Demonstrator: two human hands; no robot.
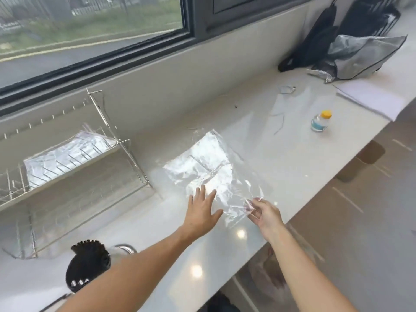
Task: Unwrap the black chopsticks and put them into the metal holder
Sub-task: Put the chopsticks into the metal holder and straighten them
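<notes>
A pale, glossy counter runs beneath a dark-framed window. Using the small yellow-capped bottle as landmark: well to its left stands a wire dish rack with a clear plastic bag lying on its upper tier. Behind the bottle, at the far right end of the counter, sit a black bag and a grey one. Just right of the bottle lies a white sheet.

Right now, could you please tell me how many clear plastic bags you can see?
2 for certain: one clear plastic bag lies on the white counter under both hands, another rests on the wire dish rack. More flat film may lie unseen.
</notes>
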